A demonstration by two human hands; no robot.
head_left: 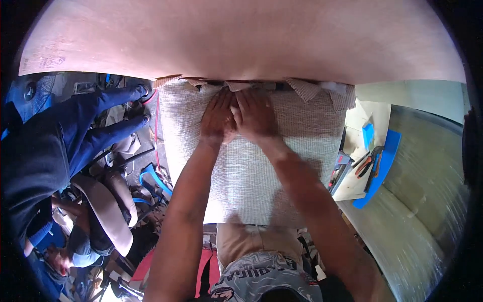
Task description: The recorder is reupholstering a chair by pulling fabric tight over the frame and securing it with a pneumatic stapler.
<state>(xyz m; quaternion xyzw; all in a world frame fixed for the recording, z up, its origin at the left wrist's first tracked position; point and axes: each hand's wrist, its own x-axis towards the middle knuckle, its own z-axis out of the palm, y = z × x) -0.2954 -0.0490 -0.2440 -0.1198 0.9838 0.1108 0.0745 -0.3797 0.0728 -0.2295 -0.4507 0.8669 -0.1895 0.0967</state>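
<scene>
A padded piece covered in light grey-beige woven fabric point(251, 176) lies in front of me, its near end by my lap. My left hand point(216, 118) rests flat on the cloth near its far edge, fingers stretched forward. Beside it, touching at the thumbs, my right hand point(255, 115) presses on the same fabric with its fingers extended. Both hands hold nothing that I can see. Loose folded fabric flaps point(304, 89) stick out along the far edge, where a large pinkish-tan board point(246, 40) rises. The fingertips are close to that seam.
At the right, pliers point(365, 166) and a staple gun point(341, 168) lie on a wooden board, next to a blue strip point(385, 168). Plastic-wrapped panels point(422, 201) stand beyond. On the left are a person in dark clothes point(45, 156), another person lower down, a curved padded piece point(105, 214) and a fan.
</scene>
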